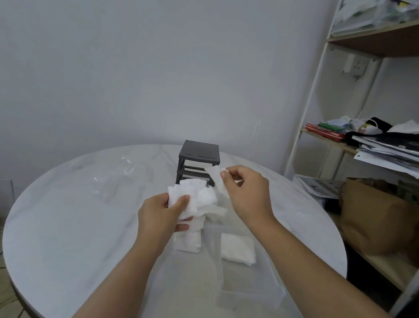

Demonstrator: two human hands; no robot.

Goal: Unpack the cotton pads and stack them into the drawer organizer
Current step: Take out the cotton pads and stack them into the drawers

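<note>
The bunch of cotton pads is hanging just above the middle of the surface. The left hand is gripping it, fingers curled round a loose, fanned-out clump. At 2 o'clock from the bunch the right hand is pinching a single pad, thumb and forefinger clamped on its top edge, the rest dangling free.

At 6 o'clock one clear drawer is holding a few pads at its far end. At 5 o'clock a second clear drawer is carrying a neater stack. The dark drawer frame is standing at 12 o'clock, an empty wrapper is lying at 10, and a cluttered shelf is looming at 3.

This looks like one pad being peeled off at a time. It wants lowering flat, edges squared over the stack, and letting go only once it is resting. The left grip should be slack enough that the next pad slides out without dragging its neighbours.
</note>
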